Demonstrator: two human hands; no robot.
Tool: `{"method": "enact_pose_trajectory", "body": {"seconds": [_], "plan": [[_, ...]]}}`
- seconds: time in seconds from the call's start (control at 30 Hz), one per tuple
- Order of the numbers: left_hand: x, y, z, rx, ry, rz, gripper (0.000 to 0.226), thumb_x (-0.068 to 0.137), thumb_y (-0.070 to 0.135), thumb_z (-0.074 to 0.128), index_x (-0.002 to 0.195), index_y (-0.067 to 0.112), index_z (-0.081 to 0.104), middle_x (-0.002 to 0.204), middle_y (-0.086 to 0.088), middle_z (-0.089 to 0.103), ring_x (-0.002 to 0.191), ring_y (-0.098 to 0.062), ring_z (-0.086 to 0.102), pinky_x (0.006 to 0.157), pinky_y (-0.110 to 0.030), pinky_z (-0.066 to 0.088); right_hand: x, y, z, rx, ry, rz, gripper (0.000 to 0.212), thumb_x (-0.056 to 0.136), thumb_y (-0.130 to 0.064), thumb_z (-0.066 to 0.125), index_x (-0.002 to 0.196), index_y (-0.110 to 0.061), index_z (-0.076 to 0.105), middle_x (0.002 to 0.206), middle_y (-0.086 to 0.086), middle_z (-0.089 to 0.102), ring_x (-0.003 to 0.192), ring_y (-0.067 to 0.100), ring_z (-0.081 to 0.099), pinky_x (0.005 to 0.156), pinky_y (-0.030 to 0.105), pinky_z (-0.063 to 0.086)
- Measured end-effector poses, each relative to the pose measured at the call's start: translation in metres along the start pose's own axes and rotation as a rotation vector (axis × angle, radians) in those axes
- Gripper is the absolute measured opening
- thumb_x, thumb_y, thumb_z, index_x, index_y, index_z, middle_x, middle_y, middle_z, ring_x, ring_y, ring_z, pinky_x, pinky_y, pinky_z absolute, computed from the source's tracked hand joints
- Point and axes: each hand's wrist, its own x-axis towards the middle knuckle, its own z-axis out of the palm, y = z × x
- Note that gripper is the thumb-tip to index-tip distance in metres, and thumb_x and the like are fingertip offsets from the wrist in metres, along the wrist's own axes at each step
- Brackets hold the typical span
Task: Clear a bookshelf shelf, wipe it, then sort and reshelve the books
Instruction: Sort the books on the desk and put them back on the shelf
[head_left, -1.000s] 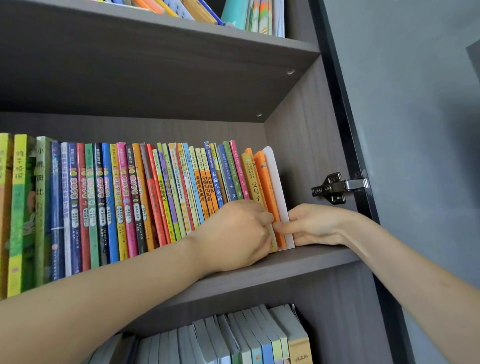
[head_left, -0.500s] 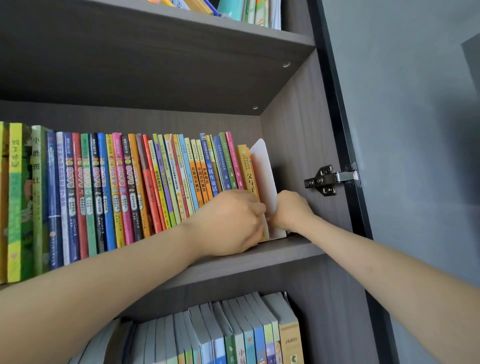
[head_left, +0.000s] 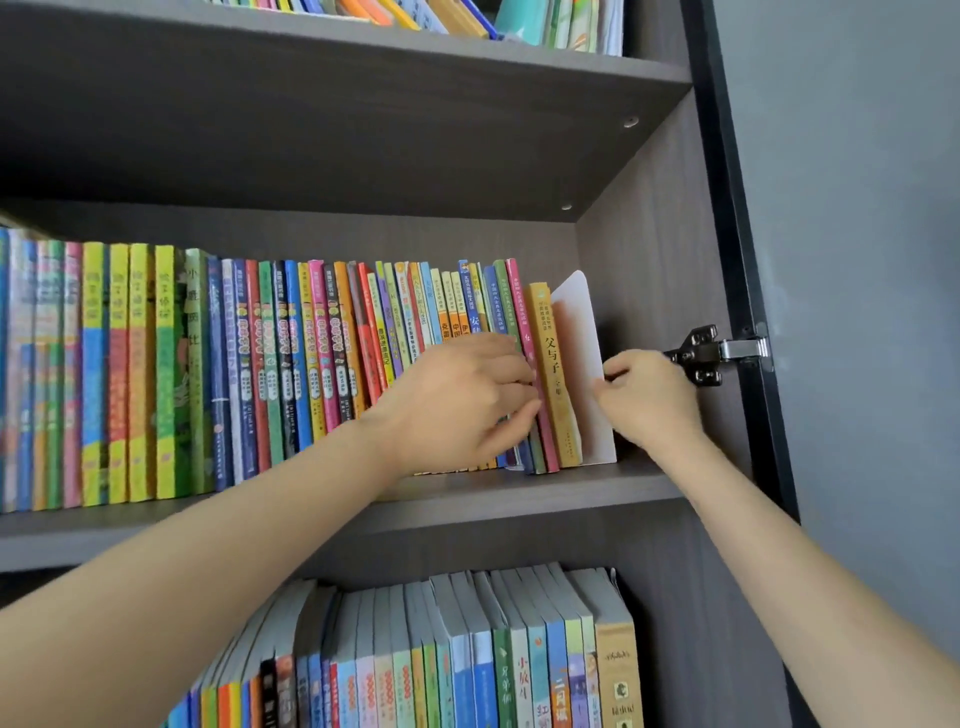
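A long row of colourful books (head_left: 291, 364) stands upright on the middle shelf (head_left: 519, 493). At its right end is a yellow-orange book (head_left: 551, 364), with a white bookend (head_left: 582, 364) leaning against it. My left hand (head_left: 462, 400) lies over the spines just left of that book, fingertips pressing into the row. My right hand (head_left: 647, 395) pinches the front edge of the white bookend from the right.
The cabinet's right wall (head_left: 649, 260) stands close behind my right hand, and a metal door hinge (head_left: 717, 356) sits on the frame. Books fill the lower shelf (head_left: 493, 649) and more books (head_left: 545, 21) stand on the upper shelf.
Both hands have risen from the shelf board to mid-height of the books. My right hand has shifted to the bookend's front edge. The orange book next to the bookend is hidden now.
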Motion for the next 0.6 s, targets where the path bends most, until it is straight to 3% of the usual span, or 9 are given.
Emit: {"method": "enact_pose_trajectory", "body": {"seconds": [0.1,0.17,0.27,0.37,0.53,0.6], "plan": [[-0.025,-0.001,-0.041,0.087,0.042,-0.161,0.037,0.095,0.02,0.047,0.073,0.008,0.074,0.073,-0.003,0.069,0.068,-0.017,0.063,0.067,-0.036,0.051,-0.039,-0.035,-0.02,0.18,0.422,-0.217,0.011,0.093,-0.018,0.054,0.092,-0.017,0.065,0.08,-0.006,0.063,0.074,0.016,0.059,0.06,0.023,0.037],[-0.053,0.003,-0.071,0.167,0.007,-0.257,0.037,0.095,0.02,0.048,0.07,0.007,0.073,0.071,-0.003,0.068,0.065,-0.017,0.061,0.064,-0.034,0.05,-0.069,-0.065,-0.019,0.395,0.442,-0.398,0.011,0.093,-0.019,0.056,0.091,-0.015,0.066,0.079,-0.011,0.061,0.071,0.008,0.058,0.06,0.014,0.039],[-0.106,0.024,-0.123,0.3,-0.13,-0.4,0.038,0.094,0.02,0.048,0.066,0.006,0.07,0.07,-0.005,0.066,0.063,-0.022,0.059,0.062,-0.036,0.047,-0.119,-0.11,0.008,0.627,0.187,-0.607,0.011,0.092,-0.019,0.058,0.089,-0.016,0.068,0.074,-0.011,0.063,0.066,0.004,0.059,0.058,0.021,0.049],[-0.166,0.057,-0.183,0.414,-0.296,-0.547,0.039,0.092,0.019,0.048,0.06,0.005,0.064,0.067,-0.006,0.063,0.061,-0.027,0.057,0.06,-0.038,0.046,-0.185,-0.153,0.042,0.818,-0.166,-0.646,0.014,0.088,-0.022,0.056,0.082,-0.018,0.068,0.068,-0.008,0.067,0.063,0.008,0.062,0.059,0.035,0.051],[-0.257,0.144,-0.313,0.579,-0.518,-0.78,0.038,0.09,0.02,0.048,0.055,0.007,0.058,0.06,-0.006,0.056,0.055,-0.029,0.051,0.058,-0.034,0.043,-0.316,-0.221,0.066,0.882,-0.763,-0.744,0.017,0.088,-0.021,0.064,0.072,-0.025,0.067,0.064,-0.005,0.067,0.064,0.013,0.063,0.064,0.034,0.048],[-0.286,0.186,-0.37,0.63,-0.624,-0.861,0.036,0.089,0.02,0.048,0.056,0.009,0.058,0.059,-0.004,0.055,0.053,-0.028,0.049,0.06,-0.027,0.033,-0.372,-0.248,0.057,0.871,-0.981,-0.822,0.023,0.09,-0.024,0.063,0.067,-0.027,0.062,0.064,-0.005,0.067,0.066,0.013,0.063,0.065,0.033,0.048]]}}
